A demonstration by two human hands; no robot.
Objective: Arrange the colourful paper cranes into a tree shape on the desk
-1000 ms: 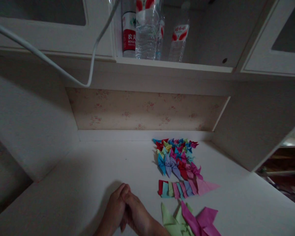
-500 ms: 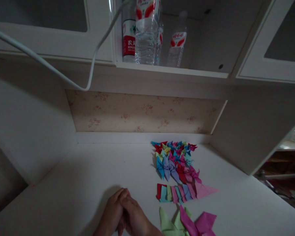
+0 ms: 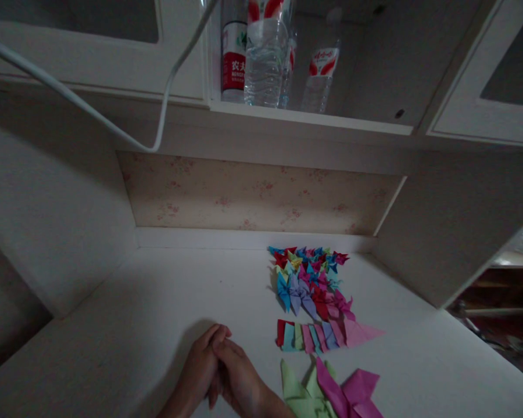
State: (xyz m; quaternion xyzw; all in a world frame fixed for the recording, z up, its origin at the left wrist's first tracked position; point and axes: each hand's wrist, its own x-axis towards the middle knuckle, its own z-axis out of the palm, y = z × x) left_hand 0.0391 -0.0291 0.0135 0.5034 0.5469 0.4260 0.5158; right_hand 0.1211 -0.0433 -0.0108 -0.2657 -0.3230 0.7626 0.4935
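Note:
My left hand (image 3: 201, 361) and my right hand (image 3: 240, 367) are clasped together just above the white desk, low in the view and left of centre. Both are closed, their fingers folded against each other, and no object shows in either. To their right lie a light green paper crane (image 3: 303, 392) and a magenta paper crane (image 3: 353, 395), partly cut off by the lower edge. Behind these is a row of flat folded paper pieces (image 3: 307, 337), ending in a pink pointed piece (image 3: 361, 332). Farther back, several small coloured paper cranes (image 3: 309, 278) stand in close rows.
Around the desk (image 3: 169, 296) rise a left side panel (image 3: 70, 220) and a right side panel (image 3: 453, 232). Overhead, a shelf (image 3: 309, 118) holds water bottles (image 3: 265, 69). A white cable (image 3: 91, 116) hangs down at the upper left.
The view has tilted slightly, so the shelf and bottles sit a little higher and to the right. My hands remain clasped, and the paper pieces have kept their places.

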